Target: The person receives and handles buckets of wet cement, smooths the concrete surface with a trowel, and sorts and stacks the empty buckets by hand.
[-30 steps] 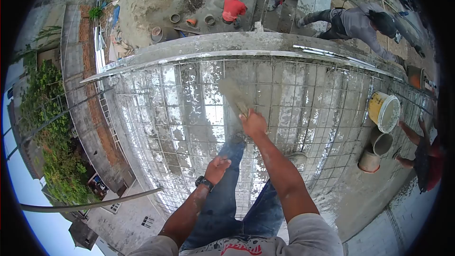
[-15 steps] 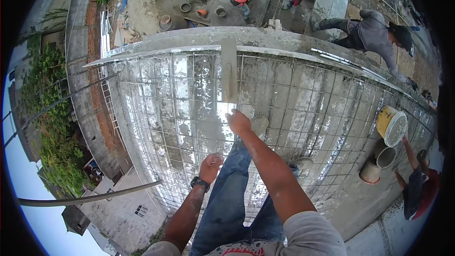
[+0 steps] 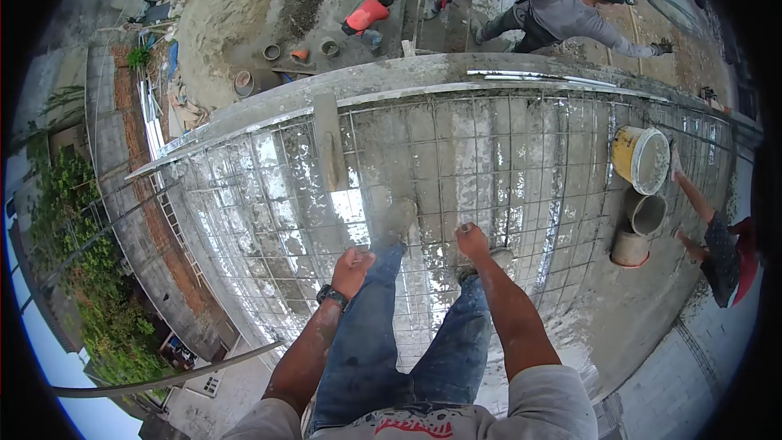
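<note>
A long flat trowel (image 3: 330, 143) lies on the wire mesh (image 3: 440, 138), its far end against the slab's raised edge. Neither hand touches it. My left hand (image 3: 353, 271), with a watch at the wrist, is over my left knee, its fingers curled; whether anything is inside is too small to tell. My right hand (image 3: 472, 241) hangs above the mesh to the right, fingers curled in as well, their inside hidden. Both my feet stand on the mesh over wet grey concrete.
A yellow bucket (image 3: 631, 156) and two stacked grey buckets (image 3: 646, 212) stand at the right, near a person's arms. Beyond the raised edge (image 3: 366, 83) are several people below, a sand heap (image 3: 213, 33) and small pails. White rods (image 3: 538, 77) lie on the edge.
My right hand has let go of the trowel and moved right, away from it. The trowel went from mid-mesh to the raised edge. My view has shifted, and the people below have changed posture.
</note>
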`<state>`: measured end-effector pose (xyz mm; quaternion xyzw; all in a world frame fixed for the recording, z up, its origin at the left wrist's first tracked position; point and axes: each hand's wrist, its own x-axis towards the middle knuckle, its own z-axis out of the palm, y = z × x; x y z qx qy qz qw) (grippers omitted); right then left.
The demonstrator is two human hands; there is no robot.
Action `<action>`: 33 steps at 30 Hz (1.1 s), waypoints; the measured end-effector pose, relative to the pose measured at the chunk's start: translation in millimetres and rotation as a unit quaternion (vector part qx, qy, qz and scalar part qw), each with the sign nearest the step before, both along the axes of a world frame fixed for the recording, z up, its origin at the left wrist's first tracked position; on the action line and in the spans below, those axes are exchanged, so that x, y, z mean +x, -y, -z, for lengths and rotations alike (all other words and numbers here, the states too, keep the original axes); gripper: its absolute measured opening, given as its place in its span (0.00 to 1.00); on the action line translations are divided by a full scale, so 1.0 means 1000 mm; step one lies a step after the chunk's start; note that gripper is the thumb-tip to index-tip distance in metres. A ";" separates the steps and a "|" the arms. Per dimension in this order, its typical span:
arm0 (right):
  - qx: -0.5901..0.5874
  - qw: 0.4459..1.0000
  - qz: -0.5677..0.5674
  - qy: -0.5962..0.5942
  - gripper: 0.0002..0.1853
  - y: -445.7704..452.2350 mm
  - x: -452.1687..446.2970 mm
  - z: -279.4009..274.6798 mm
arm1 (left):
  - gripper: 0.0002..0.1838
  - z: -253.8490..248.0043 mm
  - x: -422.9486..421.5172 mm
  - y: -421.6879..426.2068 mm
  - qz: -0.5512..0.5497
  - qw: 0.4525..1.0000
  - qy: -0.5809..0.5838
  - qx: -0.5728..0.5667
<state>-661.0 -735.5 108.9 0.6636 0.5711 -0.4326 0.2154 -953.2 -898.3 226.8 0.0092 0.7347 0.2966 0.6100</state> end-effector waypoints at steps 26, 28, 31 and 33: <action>0.016 0.810 0.587 -0.006 0.20 0.211 0.560 -0.085 | 0.20 -0.029 0.573 -0.159 0.469 0.877 0.094 0.037; 0.000 0.768 0.640 0.015 0.21 0.234 0.597 -0.096 | 0.19 -0.043 0.620 -0.171 0.503 0.859 0.091 0.033; -0.005 0.732 0.680 0.028 0.21 0.275 0.619 -0.095 | 0.19 -0.053 0.657 -0.192 0.541 0.834 0.092 0.057; -0.006 0.718 0.695 0.027 0.21 0.286 0.616 -0.095 | 0.19 -0.061 0.676 -0.219 0.540 0.833 0.104 0.060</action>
